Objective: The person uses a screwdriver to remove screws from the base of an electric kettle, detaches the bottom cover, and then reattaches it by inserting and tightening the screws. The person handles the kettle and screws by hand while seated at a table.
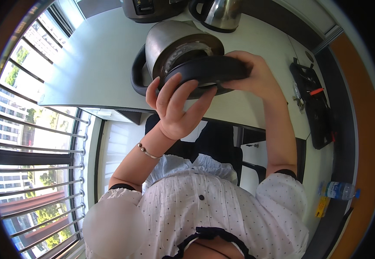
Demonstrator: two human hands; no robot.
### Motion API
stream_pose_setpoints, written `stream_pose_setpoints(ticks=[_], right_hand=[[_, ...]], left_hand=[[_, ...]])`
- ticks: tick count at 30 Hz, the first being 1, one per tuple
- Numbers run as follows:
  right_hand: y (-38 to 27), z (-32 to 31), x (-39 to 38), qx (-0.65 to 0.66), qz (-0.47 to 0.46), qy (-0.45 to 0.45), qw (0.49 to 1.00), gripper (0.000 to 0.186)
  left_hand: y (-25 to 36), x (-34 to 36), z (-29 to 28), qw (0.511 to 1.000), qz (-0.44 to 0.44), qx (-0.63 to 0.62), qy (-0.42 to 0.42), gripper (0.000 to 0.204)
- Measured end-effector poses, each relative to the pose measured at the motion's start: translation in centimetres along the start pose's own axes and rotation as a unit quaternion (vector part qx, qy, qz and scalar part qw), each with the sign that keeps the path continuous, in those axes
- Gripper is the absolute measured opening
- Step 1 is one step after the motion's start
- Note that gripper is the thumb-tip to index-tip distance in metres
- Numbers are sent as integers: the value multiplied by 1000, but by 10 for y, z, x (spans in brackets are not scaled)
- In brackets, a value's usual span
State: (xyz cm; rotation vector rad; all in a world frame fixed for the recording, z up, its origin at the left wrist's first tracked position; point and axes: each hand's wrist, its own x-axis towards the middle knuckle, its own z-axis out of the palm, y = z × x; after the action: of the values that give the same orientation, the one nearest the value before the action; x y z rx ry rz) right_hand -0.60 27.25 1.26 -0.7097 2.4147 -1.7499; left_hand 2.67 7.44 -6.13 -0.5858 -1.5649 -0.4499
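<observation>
The left hand [175, 105] is rising from the worktop's near edge with its fingers bent upward and spread, its thumb slanting to the right; the right hand [256, 77] is reaching in from the right, forearm crossing the same edge, fingers curling over and thumb lying beneath. Both are grasping a black round base [207, 70], the right at its right end, the left more loosely at its left. The base is sitting just in front of a steel kettle [166, 41], above the near edge of the worktop [88, 71]; the fingers are partly hiding any contact between the two. Pale surface is stretching from the kettle to the left edge, and more is lying between the right forearm and a black tool case [315, 105] along the right edge. The kettle is lying tilted, its underside facing the person and rightward, its long axis running toward the far edge, while its black handle [137, 71] is pointing left. The base's long side is running left to right.
</observation>
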Motion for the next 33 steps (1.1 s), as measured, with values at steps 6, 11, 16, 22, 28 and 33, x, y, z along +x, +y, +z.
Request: stream_pose_setpoints(ticks=[6,11,16,22,28,33], right_hand=[[2,1,5,39,-2,-1,999,51],[6,1,9,54,-42,3,998,53],[6,2,8,67,-29,-3,997,56],[6,1,8,79,-39,-8,996,53],[11,1,8,84,-64,-2,994,52],[14,1,7,67,-64,11,996,53]], left_hand=[[5,7,14,998,-12,63,11,15],[6,9,16,997,-11,74,1,14],[9,5,16,996,-12,83,-6,15],[10,11,8,995,18,83,-53,18],[13,13,7,994,16,88,-62,15],[12,10,12,993,26,94,-68,15]])
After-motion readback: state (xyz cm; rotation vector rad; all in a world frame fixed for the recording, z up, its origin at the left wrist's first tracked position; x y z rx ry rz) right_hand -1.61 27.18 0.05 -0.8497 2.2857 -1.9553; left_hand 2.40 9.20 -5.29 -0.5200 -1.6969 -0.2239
